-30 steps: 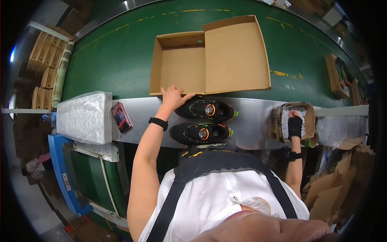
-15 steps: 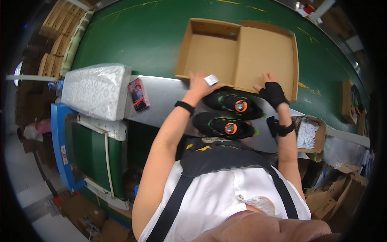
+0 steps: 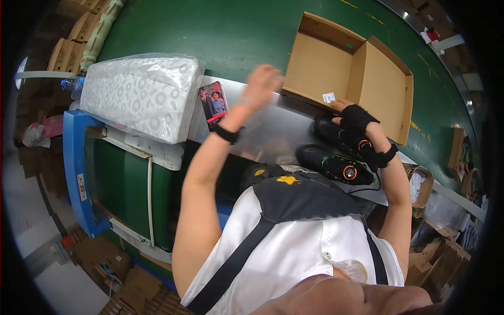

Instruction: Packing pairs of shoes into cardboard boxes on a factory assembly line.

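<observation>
Black-gloved right hand (image 3: 356, 117) is overlapping open brown cardboard box (image 3: 321, 65). Bare left hand (image 3: 262, 86) is hovering leftward; neither grip is discernible.

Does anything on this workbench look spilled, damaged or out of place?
Nothing stands out. The cardboard box lies open without visible damage, the black shoes sit side by side near it, and I see no spill. The left hand is blurred, its details unclear.

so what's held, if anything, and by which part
The blurred left hand shows nothing held. The right hand, in a black fingerless glove, is at the lower edge of a small white rectangular label; whether gripped, I cannot tell.
</observation>
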### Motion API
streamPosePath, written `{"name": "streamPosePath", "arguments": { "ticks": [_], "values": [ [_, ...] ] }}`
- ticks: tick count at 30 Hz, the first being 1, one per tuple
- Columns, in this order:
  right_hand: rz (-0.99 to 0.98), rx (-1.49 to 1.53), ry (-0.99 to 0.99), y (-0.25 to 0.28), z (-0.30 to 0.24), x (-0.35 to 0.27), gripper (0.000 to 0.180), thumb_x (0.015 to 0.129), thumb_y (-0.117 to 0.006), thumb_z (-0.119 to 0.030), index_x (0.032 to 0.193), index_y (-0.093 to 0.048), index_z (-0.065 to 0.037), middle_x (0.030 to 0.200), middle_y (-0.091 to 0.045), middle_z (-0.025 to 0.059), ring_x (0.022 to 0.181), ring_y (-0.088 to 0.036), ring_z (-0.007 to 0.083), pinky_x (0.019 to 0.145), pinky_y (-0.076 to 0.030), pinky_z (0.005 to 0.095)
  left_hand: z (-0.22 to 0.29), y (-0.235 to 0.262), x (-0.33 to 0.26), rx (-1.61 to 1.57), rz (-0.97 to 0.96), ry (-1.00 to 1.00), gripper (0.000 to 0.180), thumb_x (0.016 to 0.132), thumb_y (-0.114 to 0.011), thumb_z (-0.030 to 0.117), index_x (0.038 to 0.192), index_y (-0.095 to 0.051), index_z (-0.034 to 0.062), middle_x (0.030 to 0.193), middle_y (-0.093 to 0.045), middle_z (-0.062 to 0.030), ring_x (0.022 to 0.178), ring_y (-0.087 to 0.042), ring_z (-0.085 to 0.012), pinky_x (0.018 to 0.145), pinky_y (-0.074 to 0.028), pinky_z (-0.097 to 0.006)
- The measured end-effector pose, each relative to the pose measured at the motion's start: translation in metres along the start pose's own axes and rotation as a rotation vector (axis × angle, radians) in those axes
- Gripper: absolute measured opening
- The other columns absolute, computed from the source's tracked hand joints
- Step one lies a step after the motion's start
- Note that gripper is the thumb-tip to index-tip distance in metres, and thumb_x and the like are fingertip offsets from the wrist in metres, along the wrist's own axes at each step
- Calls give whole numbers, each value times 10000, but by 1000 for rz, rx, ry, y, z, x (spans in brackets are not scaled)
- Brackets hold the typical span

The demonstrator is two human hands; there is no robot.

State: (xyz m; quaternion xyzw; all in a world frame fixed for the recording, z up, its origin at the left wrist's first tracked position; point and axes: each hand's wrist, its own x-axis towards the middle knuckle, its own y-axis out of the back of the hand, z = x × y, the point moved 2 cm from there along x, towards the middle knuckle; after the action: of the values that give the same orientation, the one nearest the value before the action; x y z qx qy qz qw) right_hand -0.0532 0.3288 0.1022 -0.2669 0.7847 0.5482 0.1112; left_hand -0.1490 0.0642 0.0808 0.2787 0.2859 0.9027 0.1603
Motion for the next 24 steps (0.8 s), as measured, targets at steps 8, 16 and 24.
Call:
{"name": "streamPosePath", "arguments": {
  "ticks": [8,16,24],
  "values": [
    [-27,71,-227,-24,-13,27,472,818,-414,-111,1283,-351,-162,1230,-441,195,1082,-476,332,911,-370,382,-177,222,-91,827,139,863,524,863,-396,371,1229,-393,-5,1323,-294,-216,1242,-238,-364,955,-181,-598],
    [35,152,-221,-37,-5,49,504,774,-459,-88,1267,-393,-169,1161,-487,228,1068,-489,336,886,-386,371,-207,243,-122,893,-9,863,491,863,-367,424,1246,-419,121,1295,-361,-183,1204,-321,-344,867,-134,-713],
    [66,261,-239,-67,21,71,426,844,-384,-106,1269,-383,-131,1133,-517,206,1034,-519,290,892,-380,344,-104,309,-52,849,685,552,325,862,-413,257,759,-559,-15,809,-582,-227,757,-547,-381,638,-421,-418]
  ]
}}
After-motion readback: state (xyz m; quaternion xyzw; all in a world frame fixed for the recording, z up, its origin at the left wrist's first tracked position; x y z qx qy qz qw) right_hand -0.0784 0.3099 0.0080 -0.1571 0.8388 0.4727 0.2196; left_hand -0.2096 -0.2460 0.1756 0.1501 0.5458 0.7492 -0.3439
